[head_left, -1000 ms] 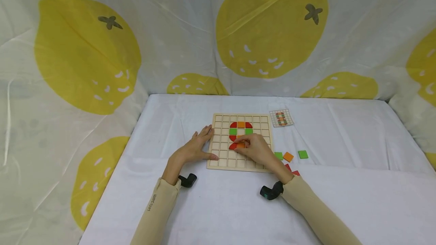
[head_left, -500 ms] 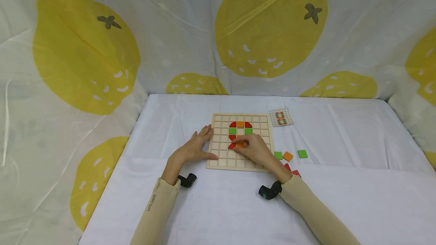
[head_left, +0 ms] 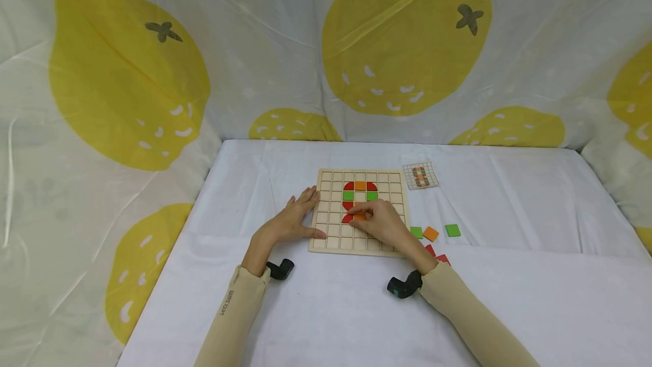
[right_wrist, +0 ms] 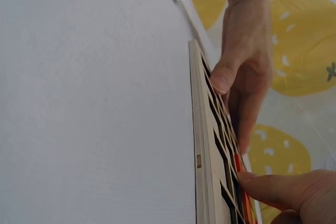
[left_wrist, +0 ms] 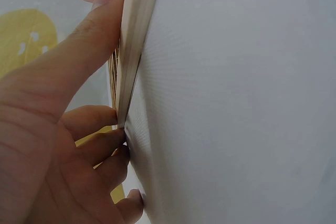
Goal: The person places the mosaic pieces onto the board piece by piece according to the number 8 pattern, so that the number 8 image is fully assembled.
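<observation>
A square wooden grid board (head_left: 346, 243) lies on the white cloth, several tiles set in its cells. My left hand (head_left: 290, 222) rests at its left side, fingers spread along the edge and thumb on the near left corner area. In the left wrist view that thumb lies over the board's thick edge (left_wrist: 137, 19). With thumb and index finger, my right hand (head_left: 384, 221) pinches a red quarter-round tile (head_left: 347, 219) at a cell below the upper group. An orange tile (head_left: 359, 217) sits beside it, partly under the fingers. The right wrist view shows the thumb (right_wrist: 249, 178) low against the tiles.
A small pattern card (head_left: 420, 175) lies beyond the board's right side. Loose green (head_left: 453, 230) and orange (head_left: 430, 234) tiles lie right of the board. Red tiles (head_left: 442, 259) show partly beside the right forearm. A lemon-print curtain (head_left: 407, 44) hangs behind the table.
Almost nothing differs. The right hand's fingers stay at the red tile with only a slight shift, and the left hand keeps its place on the board.
</observation>
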{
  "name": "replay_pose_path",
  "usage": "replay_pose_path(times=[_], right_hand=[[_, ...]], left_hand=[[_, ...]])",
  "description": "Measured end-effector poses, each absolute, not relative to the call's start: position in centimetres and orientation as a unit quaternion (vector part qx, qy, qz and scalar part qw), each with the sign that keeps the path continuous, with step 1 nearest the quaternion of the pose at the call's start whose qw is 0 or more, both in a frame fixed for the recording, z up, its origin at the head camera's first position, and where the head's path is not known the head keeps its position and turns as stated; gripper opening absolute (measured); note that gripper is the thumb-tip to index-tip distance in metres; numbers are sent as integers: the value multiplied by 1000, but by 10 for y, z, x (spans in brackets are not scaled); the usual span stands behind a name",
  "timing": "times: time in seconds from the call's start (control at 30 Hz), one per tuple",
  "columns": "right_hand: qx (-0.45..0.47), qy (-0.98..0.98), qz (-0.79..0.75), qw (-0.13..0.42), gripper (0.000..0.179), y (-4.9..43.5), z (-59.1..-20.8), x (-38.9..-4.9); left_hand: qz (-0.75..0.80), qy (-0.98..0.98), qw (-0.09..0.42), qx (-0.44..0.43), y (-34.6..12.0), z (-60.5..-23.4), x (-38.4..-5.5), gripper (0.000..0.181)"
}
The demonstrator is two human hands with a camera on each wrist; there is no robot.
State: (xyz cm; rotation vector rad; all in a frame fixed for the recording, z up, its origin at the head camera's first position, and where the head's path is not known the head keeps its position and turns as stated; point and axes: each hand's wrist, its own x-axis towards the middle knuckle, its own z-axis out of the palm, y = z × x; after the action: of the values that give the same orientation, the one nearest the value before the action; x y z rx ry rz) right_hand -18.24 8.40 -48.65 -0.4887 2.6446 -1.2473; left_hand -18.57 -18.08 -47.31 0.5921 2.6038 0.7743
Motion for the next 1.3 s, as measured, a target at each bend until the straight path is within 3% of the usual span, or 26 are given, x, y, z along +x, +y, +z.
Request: replay_pose_path(times=[0.4,0.73,1.3], right_hand=[[-139,877,-451,91,21,93,-484,-182],[-118,890,-436,63,23,151,-470,-180],[-89,902,-411,95,32,226,-479,-152]], left_hand=[[277,920,182,210,-179,-470,-185,112],[282,919,186,204,-180,-471,-184,113],[279,920,183,203,-179,-471,-184,113]])
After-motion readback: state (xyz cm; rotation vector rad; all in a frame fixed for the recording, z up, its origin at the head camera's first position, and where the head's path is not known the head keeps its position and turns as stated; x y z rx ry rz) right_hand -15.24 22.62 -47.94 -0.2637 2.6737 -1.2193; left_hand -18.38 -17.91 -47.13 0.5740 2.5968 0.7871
